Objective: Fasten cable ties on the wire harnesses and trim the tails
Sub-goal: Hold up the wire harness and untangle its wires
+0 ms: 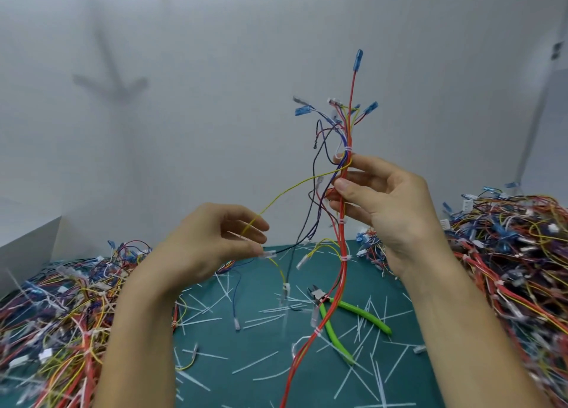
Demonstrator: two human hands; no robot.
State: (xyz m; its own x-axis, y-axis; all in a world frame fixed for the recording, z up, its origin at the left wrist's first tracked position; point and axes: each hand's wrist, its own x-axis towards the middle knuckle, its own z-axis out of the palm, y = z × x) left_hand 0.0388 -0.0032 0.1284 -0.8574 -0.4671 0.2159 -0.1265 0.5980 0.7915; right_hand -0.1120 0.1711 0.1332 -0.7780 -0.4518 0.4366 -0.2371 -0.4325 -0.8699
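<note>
A heap of wire harnesses (61, 315) is lying at the left of the green surface (267, 386). Just right of it, the left hand (215, 241) is hanging above the surface with its fingers loosely curled, lightly pinching the free end of a yellow wire (285, 191) between them. That wire is arcing up and to the right into the wire harness (342, 284) being worked on.

The harness is standing upright in the air between the 2 hands, its red trunk trailing down to the surface and its blue terminals fanning out at the top. At least 4 white cable ties (348, 148) are already sitting snug on it, with no long tails showing. The right hand (393, 205) is gripping the trunk between thumb and fingertips, just under the topmost tie.

The step appears to be sorting out a stray branch before another tie. Neither hand is holding a loose tie, so the next move is probably calling for laying the yellow wire along the trunk and fetching one.

The green-handled flush cutters (353, 312) are lying below the harness among cut tails (261, 361), well apart from both hands. A second heap of harnesses (507, 254) is lying at the right.
</note>
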